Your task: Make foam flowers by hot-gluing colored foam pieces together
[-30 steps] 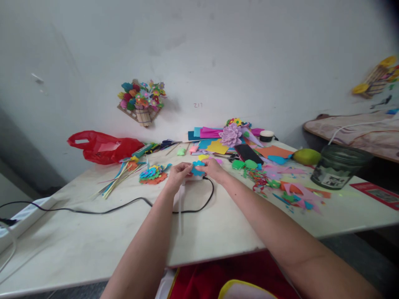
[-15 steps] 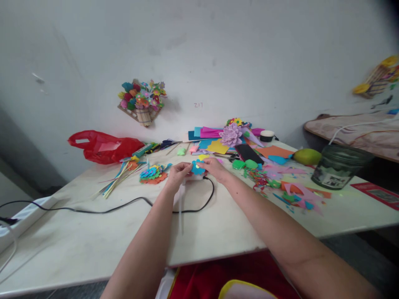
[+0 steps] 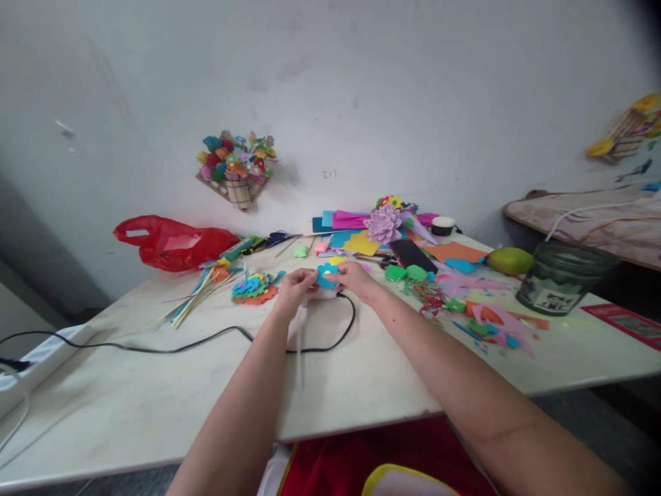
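A blue foam flower (image 3: 325, 278) with a scalloped edge and a small pale centre is held up between both hands. My left hand (image 3: 296, 286) pinches its left edge, fingers closed. At its right edge my right hand (image 3: 356, 278) has thumb and fingers closed on it too. Just below lies a white glue gun (image 3: 321, 294), partly hidden by the hands, with a clear glue stick (image 3: 300, 351) poking out towards me and a black cord (image 3: 351, 320). Left of my hands rests a pile of blue, yellow and orange foam flowers (image 3: 255, 289).
A red plastic bag (image 3: 178, 244) and thin sticks (image 3: 199, 296) are at left, beyond a white power strip (image 3: 46, 362). Foam sheets (image 3: 361, 241), a phone (image 3: 413, 255) and colourful scraps (image 3: 485, 320) spread at back and right. A green-tinted jar (image 3: 560, 279) stands near a mango (image 3: 510, 260).
The blue foam flower has tilted slightly and shifted a little to the left between my fingers. Both hands keep nearly the same place and grip.
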`<act>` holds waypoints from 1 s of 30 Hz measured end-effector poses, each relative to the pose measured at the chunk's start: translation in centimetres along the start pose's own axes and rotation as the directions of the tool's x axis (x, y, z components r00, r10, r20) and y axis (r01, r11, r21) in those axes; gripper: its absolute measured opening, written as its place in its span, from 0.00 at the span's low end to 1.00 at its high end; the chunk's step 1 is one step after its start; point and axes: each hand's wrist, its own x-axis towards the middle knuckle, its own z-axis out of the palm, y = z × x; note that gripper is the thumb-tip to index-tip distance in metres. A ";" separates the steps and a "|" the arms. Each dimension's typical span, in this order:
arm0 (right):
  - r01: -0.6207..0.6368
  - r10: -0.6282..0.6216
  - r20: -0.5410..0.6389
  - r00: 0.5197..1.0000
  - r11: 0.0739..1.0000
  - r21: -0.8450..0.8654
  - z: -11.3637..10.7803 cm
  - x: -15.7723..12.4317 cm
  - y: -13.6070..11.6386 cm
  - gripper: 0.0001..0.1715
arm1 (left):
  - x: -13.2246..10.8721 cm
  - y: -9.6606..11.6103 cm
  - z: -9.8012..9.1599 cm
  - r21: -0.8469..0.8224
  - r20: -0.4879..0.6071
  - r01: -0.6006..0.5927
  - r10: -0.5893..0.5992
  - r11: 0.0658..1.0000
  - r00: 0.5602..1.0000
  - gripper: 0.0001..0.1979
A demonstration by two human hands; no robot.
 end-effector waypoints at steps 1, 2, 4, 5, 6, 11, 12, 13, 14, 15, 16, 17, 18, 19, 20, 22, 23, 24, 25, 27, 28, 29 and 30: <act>-0.003 0.003 -0.010 1.000 1.000 -0.008 0.0 0.1 0.1 0.20 | 0.0 0.0 0.0 0.001 0.006 -0.002 0.002 1.000 1.000 0.18; -0.003 0.002 -0.019 1.000 1.000 -0.014 0.1 0.1 0.1 0.20 | -0.1 0.0 0.0 0.003 0.013 -0.004 0.004 1.000 1.000 0.18; -0.003 0.002 -0.021 1.000 1.000 -0.030 0.1 0.1 0.1 0.19 | -0.1 0.0 0.0 0.009 0.022 -0.004 0.004 1.000 1.000 0.18; -0.004 0.003 -0.015 1.000 0.999 -0.039 0.0 0.1 0.1 0.19 | -0.1 0.0 0.0 0.010 0.021 -0.002 0.002 1.000 1.000 0.18; -0.002 0.002 -0.005 1.000 0.999 -0.043 0.0 0.0 0.0 0.19 | -0.1 0.0 0.0 0.009 0.017 -0.002 0.001 1.000 1.000 0.18; 0.013 -0.014 0.094 0.995 1.000 0.009 -0.3 -0.3 -0.5 0.19 | 0.1 -0.1 0.0 -0.007 -0.006 -0.020 0.020 1.000 1.000 0.18; 0.015 -0.017 0.104 0.994 1.000 0.021 -0.3 -0.3 -0.6 0.20 | 0.1 -0.2 -0.1 -0.007 -0.007 -0.022 0.022 1.000 1.000 0.18; 0.017 -0.020 0.104 0.994 0.999 0.030 -0.3 -0.3 -0.6 0.21 | 0.2 -0.2 -0.1 -0.007 -0.007 -0.024 0.024 1.000 1.000 0.18; 0.021 -0.024 0.097 0.995 0.999 0.033 -0.3 -0.3 -0.6 0.21 | 0.2 -0.2 -0.1 -0.008 -0.006 -0.024 0.024 1.000 1.000 0.18; 0.024 -0.027 0.084 0.996 0.999 0.030 -0.3 -0.3 -0.5 0.22 | 0.2 -0.3 -0.1 -0.008 -0.005 -0.025 0.025 1.000 1.000 0.18; 0.024 -0.026 0.069 0.997 0.999 0.022 -0.3 -0.2 -0.4 0.22 | 0.1 -0.3 -0.1 -0.007 -0.002 -0.027 0.027 1.000 1.000 0.17; 0.023 -0.024 0.055 0.998 1.000 0.015 -0.2 -0.2 -0.4 0.22 | 0.1 -0.3 -0.1 -0.006 0.000 -0.031 0.031 1.000 1.000 0.17; 0.021 -0.022 0.044 0.999 1.000 0.010 -0.2 -0.1 -0.3 0.22 | 0.1 -0.3 0.0 -0.006 0.001 -0.032 0.032 0.999 0.999 0.17; 0.020 -0.020 0.039 0.999 1.000 0.006 -0.2 -0.1 -0.3 0.22 | 0.1 -0.3 0.0 -0.006 0.000 -0.034 0.034 0.999 0.999 0.17; 0.019 -0.020 0.038 0.999 1.000 0.006 -0.2 -0.1 -0.2 0.22 | 0.1 -0.3 0.0 -0.006 -0.003 -0.035 0.034 0.999 0.999 0.17; 0.018 -0.019 0.051 0.999 1.000 0.012 -0.3 -0.1 -0.2 0.22 | 0.1 -0.3 0.0 -0.006 -0.007 -0.033 0.033 0.999 0.999 0.17; 0.015 -0.016 0.061 0.998 1.000 0.017 -0.3 0.0 -0.2 0.22 | 0.1 -0.3 0.0 -0.007 -0.008 -0.033 0.033 0.999 0.999 0.17; 0.011 -0.012 0.073 0.997 1.000 0.025 -0.3 0.0 -0.1 0.22 | 0.1 -0.3 0.0 -0.007 -0.008 -0.034 0.034 0.999 0.999 0.17; 0.006 -0.009 0.086 0.996 0.999 0.036 -0.4 0.0 -0.1 0.22 | 0.1 -0.3 0.0 -0.006 -0.008 -0.035 0.035 0.999 0.999 0.17; 0.003 -0.009 0.108 0.994 0.998 0.061 -0.4 0.0 0.0 0.23 | 0.2 -0.3 0.0 -0.004 -0.010 -0.037 0.037 0.999 0.999 0.18; 0.004 -0.012 0.109 0.994 0.998 0.070 -0.4 0.0 0.0 0.23 | 0.1 -0.3 0.0 -0.002 -0.011 -0.038 0.038 0.999 0.999 0.18; 0.006 -0.013 0.103 0.995 0.997 0.073 -0.3 0.1 0.0 0.23 | 0.1 -0.3 0.0 0.000 -0.009 -0.037 0.037 0.999 0.999 0.18; 0.006 -0.013 0.093 0.996 0.997 0.072 -0.3 0.1 0.1 0.23 | 0.1 -0.2 0.0 0.003 -0.006 -0.036 0.036 0.999 0.999 0.18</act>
